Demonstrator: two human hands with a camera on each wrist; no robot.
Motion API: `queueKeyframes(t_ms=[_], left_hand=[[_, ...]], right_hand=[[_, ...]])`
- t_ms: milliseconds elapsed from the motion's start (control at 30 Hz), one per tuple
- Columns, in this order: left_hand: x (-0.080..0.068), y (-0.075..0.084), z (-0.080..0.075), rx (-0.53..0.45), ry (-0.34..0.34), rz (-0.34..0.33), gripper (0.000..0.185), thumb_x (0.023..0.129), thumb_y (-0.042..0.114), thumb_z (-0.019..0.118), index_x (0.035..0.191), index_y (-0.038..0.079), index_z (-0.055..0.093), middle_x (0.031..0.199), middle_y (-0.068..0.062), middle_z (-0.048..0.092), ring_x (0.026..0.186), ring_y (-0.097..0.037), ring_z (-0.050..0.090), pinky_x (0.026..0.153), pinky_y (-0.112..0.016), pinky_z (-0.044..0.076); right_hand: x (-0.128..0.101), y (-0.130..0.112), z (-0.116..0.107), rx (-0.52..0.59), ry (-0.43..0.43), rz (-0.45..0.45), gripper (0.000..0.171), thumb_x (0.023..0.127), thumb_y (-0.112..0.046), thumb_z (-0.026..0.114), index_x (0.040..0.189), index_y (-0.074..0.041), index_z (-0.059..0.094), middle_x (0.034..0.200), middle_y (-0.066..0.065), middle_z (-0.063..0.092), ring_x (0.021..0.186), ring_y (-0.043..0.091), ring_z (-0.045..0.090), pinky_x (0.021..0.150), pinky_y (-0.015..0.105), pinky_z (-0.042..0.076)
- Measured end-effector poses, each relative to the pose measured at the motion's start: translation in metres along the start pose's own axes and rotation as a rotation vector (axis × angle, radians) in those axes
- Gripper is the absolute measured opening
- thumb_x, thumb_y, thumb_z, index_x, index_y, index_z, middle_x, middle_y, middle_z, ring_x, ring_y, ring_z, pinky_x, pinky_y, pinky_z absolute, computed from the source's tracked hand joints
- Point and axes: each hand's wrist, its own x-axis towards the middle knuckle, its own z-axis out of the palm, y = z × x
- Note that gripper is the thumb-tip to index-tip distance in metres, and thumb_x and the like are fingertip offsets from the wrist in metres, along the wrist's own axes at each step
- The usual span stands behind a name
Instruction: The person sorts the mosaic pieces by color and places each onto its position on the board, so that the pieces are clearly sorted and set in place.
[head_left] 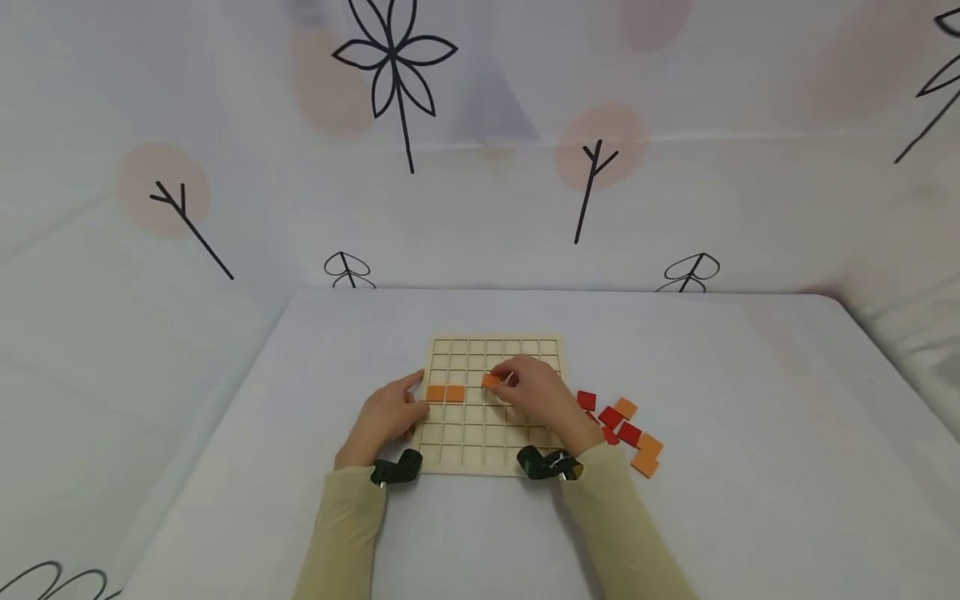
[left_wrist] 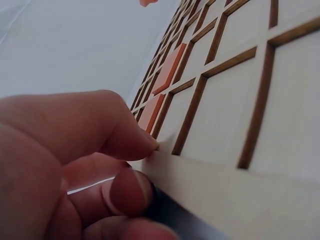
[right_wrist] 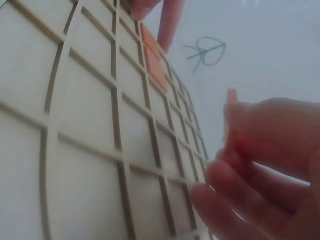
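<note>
A pale wooden grid board (head_left: 450,457) lies on the table. Two orange square tiles (head_left: 446,393) sit side by side in cells at its left edge. At that edge, my left hand (head_left: 386,417) grips the board; in the left wrist view the thumb (left_wrist: 115,125) presses the rim and other fingers curl beside it. My right hand (head_left: 536,392) pinches another orange tile (head_left: 491,381) between thumb and fingertips above the board. In the right wrist view this tile (right_wrist: 231,96) stands nearly edge-on, apart from the grid.
Right of the board lies a loose group of red tiles (head_left: 630,433) and orange tiles (head_left: 645,463), some overlapping. The white table (head_left: 750,500) ends at a patterned cloth backdrop (head_left: 495,208). Dark wrist cameras (head_left: 397,467) hang by both sleeves.
</note>
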Motion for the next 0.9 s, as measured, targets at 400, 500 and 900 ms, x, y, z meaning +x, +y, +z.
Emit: queueKeyframes(t_ms=[400,500,900], left_hand=[[-0.005,-0.003,-0.001,-0.011,0.0,-0.01,0.066,0.077,0.018,0.055,0.14,0.022,0.038,0.065,-0.002,0.055,0.047,-0.015,0.049,0.047,-0.027,0.035],[-0.004,-0.003,0.0,-0.005,0.005,0.009,0.066,0.078,0.019,0.056,0.141,0.021,0.038,0.064,-0.001,0.055,0.046,-0.015,0.049,0.047,-0.027,0.036],[0.0,-0.007,-0.001,0.016,0.011,0.021,0.065,0.08,0.02,0.058,0.141,0.021,0.037,0.064,-0.001,0.055,0.045,-0.014,0.05,0.046,-0.026,0.037]], right_hand=[[0.001,-0.002,0.022,0.033,0.015,-0.02,0.029,0.082,-0.028,0.068,0.106,-0.013,0.064,0.095,-0.002,0.058,0.084,0.012,0.052,0.077,0.03,0.045],[-0.002,-0.004,0.024,0.009,0.017,-0.012,0.028,0.081,-0.03,0.068,0.105,-0.014,0.064,0.093,-0.003,0.056,0.083,0.012,0.05,0.076,0.029,0.044],[-0.001,-0.013,0.033,-0.103,0.046,0.002,0.025,0.081,-0.029,0.069,0.103,-0.016,0.066,0.086,-0.004,0.053,0.077,0.011,0.049,0.069,0.027,0.042]])
